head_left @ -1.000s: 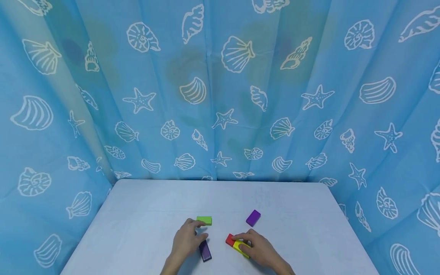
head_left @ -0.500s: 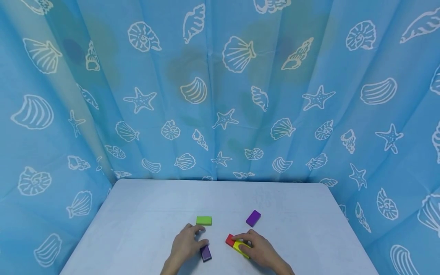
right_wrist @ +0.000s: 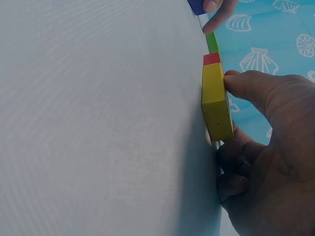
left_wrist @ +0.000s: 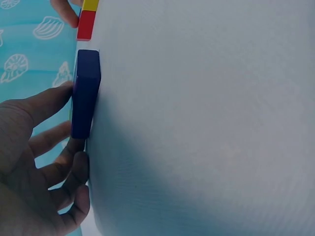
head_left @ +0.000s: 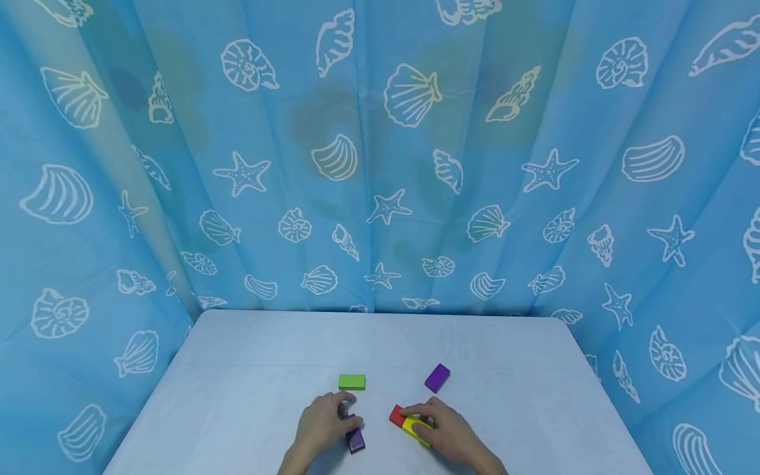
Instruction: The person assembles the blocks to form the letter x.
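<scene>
My left hand [head_left: 323, 422] is at a dark purple block [head_left: 355, 441], which looks dark blue in the left wrist view. The thumb touches one long side of this block [left_wrist: 86, 93], and curled fingers come round its far end. A yellow block [head_left: 417, 430] lies end to end against a red block [head_left: 397, 415]. My right hand [head_left: 448, 432] grips the yellow block between thumb and fingers, its index fingertip close to where the two meet. In the right wrist view the thumb rests along the side of the yellow block [right_wrist: 214, 91].
A green block [head_left: 352, 382] lies just beyond my left hand. Behind my right hand a bright purple block [head_left: 437, 378] lies at a slant. The white table [head_left: 267, 349] ends at a blue curtain [head_left: 380, 158] with shell prints.
My left hand has drawn back from beside the green block, toward me, and its fingers have settled around the dark purple block. The right hand and its blocks stay in place.
</scene>
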A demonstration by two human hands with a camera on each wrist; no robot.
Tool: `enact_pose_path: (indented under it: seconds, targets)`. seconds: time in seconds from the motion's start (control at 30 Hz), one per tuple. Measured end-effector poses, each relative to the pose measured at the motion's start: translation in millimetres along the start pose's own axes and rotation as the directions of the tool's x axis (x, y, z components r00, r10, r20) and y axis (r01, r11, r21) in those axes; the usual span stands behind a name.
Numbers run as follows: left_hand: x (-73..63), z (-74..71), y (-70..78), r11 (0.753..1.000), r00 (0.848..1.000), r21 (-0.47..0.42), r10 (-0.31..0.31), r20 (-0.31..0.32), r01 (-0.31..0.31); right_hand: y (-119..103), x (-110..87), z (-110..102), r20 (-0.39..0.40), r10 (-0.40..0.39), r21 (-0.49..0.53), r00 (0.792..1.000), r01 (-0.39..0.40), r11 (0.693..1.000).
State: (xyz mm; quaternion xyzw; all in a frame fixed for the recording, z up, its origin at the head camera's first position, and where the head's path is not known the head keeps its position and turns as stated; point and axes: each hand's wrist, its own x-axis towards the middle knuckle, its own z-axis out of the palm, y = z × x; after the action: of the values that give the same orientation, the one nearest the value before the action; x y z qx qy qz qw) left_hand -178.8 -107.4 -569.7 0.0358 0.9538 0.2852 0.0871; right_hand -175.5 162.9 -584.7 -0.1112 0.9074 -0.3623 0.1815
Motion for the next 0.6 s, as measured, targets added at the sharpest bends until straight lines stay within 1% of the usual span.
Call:
enact_pose_path:
  seconds: [0.17,0.4,0.6]
  targets:
    - [-0.7,0.8,1.2,1.0,1.0,0.0,0.003,0.002,-0.003,1.3,0.0,0.3,-0.001,-0.002,0.001,1.0,0.002,1.0]
    - [-2.7,1.7,0.7,0.999,0.999,-0.009,0.031,-0.024,-0.031,0.2,-0.3,0.7,-0.005,0.01,-0.004,1.0,-0.01,1.0]
    - [-4.0,1.9,-0.6,0.999,0.999,-0.008,0.038,-0.031,-0.038,-0.1,-0.5,1.2,-0.004,0.007,-0.006,1.0,-0.007,1.0]
